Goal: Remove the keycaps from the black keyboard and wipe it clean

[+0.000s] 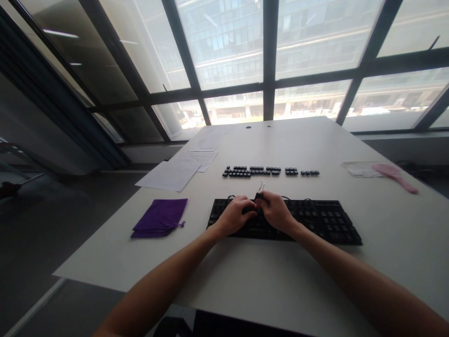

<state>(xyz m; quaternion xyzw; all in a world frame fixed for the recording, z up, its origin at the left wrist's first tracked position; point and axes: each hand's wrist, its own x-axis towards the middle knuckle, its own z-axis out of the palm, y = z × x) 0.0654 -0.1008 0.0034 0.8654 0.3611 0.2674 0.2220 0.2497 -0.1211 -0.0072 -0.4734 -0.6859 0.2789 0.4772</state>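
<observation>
A black keyboard (329, 220) lies on the white table in front of me, with both hands over its left and middle part. My right hand (277, 213) is closed on a keycap puller (262, 185), its wire prongs pointing up and away from me. Right beside it, my left hand (233, 217) rests over the keys with curled fingers, its thumb and fingertips meeting close to the right hand. Whatever sits between those left fingertips is hidden. Beyond the keyboard, several loose black keycaps (236, 174) stand in rows on the table.
To the left, a folded purple drawstring pouch (159, 217) lies on the table (115, 252). Sheets of paper (171, 176) are spread behind it. On the right are a pink brush-like object (389, 170) and a clear flat packet (358, 169). Large windows close off the far end.
</observation>
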